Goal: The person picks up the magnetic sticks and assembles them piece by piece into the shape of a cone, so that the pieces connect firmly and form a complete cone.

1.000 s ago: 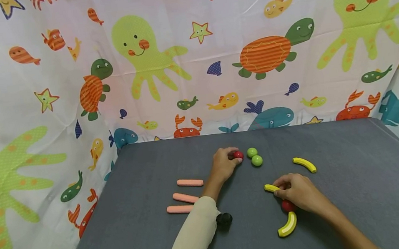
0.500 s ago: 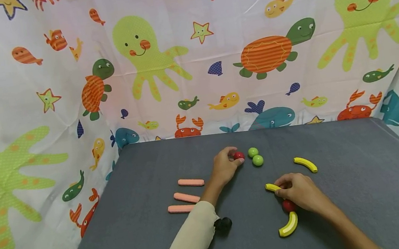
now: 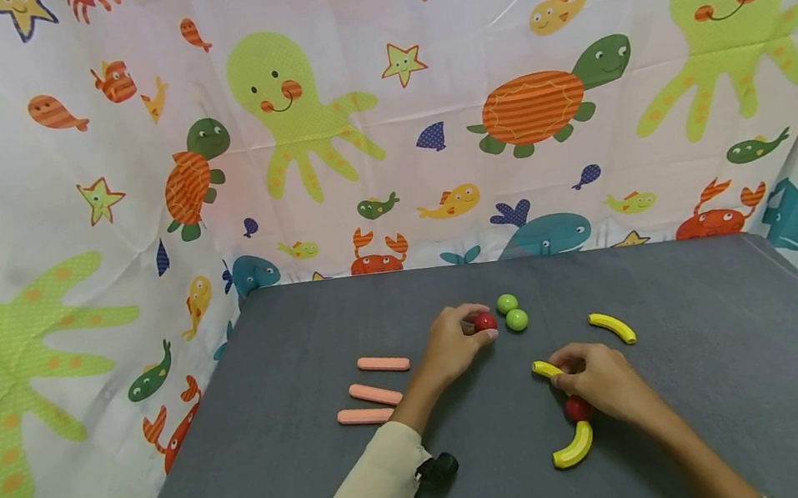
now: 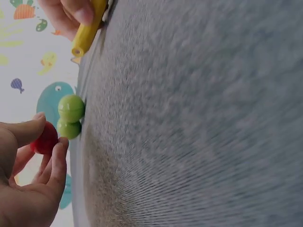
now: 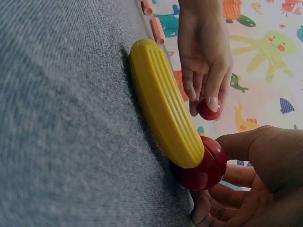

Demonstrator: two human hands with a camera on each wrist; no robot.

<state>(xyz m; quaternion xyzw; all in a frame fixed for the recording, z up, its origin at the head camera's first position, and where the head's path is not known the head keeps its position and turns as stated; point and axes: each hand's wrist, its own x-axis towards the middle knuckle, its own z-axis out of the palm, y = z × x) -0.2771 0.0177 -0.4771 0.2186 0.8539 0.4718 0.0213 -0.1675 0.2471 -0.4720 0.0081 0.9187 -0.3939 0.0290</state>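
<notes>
My left hand (image 3: 453, 343) pinches a small glossy red ball (image 3: 485, 321) between thumb and fingers; in the left wrist view this ball appears raised off the grey surface. Beyond it, two green balls (image 3: 512, 313) sit close together. Nearer the front, my right hand (image 3: 601, 378) holds a yellow toy banana (image 3: 546, 368) by thumb and fingers. A second red ball (image 3: 578, 408) lies under that hand, partly hidden by it. Another toy banana (image 3: 573, 446) meets this ball at its near side; the right wrist view shows its ribbed curved body (image 5: 163, 104) against the ball.
A third toy banana (image 3: 612, 328) lies apart at the right. Several pink sticks (image 3: 384, 364) lie to the left, one partly covered by the left sleeve. The grey table (image 3: 249, 487) is backed by a curtain (image 3: 388, 166) printed with sea animals.
My left hand has drawn slightly toward me with the red ball, away from its earlier spot left of the green balls. The right hand keeps its hold on the toy banana, nearly still.
</notes>
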